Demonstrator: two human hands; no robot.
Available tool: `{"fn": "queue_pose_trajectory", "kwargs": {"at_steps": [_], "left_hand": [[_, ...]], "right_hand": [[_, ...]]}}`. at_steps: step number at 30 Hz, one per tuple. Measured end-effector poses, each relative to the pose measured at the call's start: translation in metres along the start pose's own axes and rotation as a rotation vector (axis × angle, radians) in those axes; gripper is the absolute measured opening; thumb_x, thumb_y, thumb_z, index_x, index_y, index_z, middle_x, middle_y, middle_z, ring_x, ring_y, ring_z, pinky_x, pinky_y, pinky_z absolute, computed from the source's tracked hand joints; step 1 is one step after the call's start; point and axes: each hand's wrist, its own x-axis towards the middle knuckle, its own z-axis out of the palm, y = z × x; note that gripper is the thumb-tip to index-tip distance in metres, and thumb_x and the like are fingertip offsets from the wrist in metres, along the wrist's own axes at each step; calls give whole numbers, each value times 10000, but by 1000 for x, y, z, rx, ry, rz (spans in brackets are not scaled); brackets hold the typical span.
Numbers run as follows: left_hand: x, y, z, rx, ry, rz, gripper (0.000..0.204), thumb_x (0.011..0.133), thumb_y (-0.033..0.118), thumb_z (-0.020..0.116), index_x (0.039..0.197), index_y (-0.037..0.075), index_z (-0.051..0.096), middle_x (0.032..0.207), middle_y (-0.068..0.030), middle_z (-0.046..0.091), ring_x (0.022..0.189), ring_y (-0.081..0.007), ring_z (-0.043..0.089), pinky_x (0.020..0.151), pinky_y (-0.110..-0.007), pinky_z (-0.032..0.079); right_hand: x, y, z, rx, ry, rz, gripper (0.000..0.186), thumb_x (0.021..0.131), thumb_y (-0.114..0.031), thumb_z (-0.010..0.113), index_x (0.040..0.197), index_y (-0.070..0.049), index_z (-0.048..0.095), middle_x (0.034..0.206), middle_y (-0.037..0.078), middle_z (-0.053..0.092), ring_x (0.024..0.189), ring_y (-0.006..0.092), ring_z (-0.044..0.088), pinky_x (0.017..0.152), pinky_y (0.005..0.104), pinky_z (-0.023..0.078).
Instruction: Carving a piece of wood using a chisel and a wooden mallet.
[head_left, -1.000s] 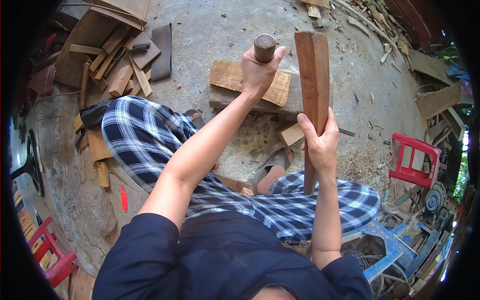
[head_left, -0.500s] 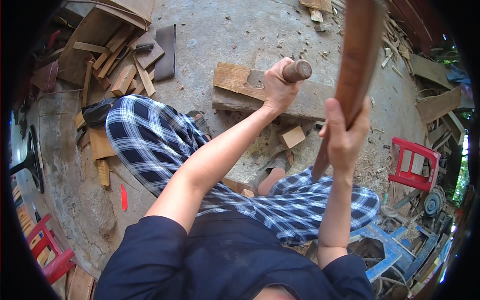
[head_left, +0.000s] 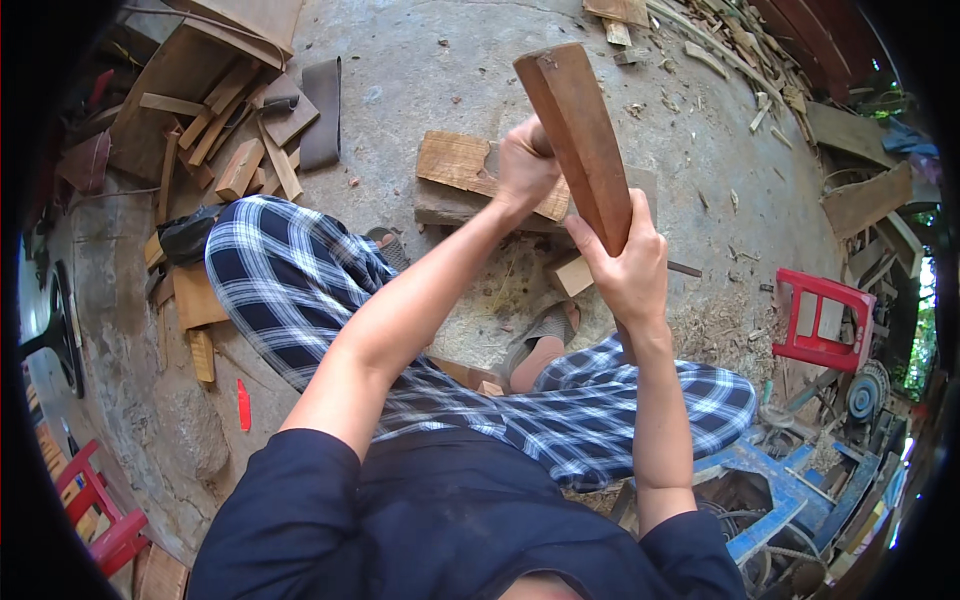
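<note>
And here's the board (head_left: 450, 158), lying on the block (head_left: 445, 207), a notch bitten into its far edge: part-done, I'd judge, plenty of wood uncut. Its long axis runs left to right, right end nearer. Left hand (head_left: 527, 172) grips a handle (head_left: 541, 139); right hand (head_left: 630, 268) clasps the club (head_left: 588, 150), thick end far-left. Club touching handle? Can't tell.

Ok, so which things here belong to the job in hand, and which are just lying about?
Seemingly in use:
thick wooden bat, in the right hand
round wooden handle, in the left hand
notched board
grey slab beneath it

Apparently just lying about:
offcuts at the left
dark flat strip
small red object
red stool at the right
</note>
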Motion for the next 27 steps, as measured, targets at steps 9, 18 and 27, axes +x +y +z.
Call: {"fn": "queue_pose_trajectory", "kwargs": {"at_steps": [9, 18, 27], "left_hand": [[31, 25, -26, 99, 154, -51, 331, 872, 171, 831, 659, 130, 581, 647, 95, 533, 578, -19, 432, 523, -260, 340], [20, 17, -15, 49, 196, -17, 344, 888, 159, 814, 655, 137, 561, 653, 107, 509, 587, -18, 418, 541, -254, 338], [22, 13, -11, 18, 196, -58, 346, 896, 148, 806, 655, 135, 559, 650, 103, 516, 587, -11, 427, 538, -242, 350]], "right_hand": [[-15, 9, -5, 296, 3, 178, 460, 909, -365, 776, 1106, 15, 607, 903, 145, 728, 821, 225, 703, 770, 350, 543], [-20, 14, -4, 295, 16, 216, 468, 906, -370, 781, 1108, 13, 605, 927, 153, 729, 854, 223, 706, 783, 351, 543], [-14, 10, -4, 322, -20, 287, 474, 899, -372, 787, 1103, 16, 607, 900, 139, 725, 821, 198, 705, 757, 339, 549]]}}
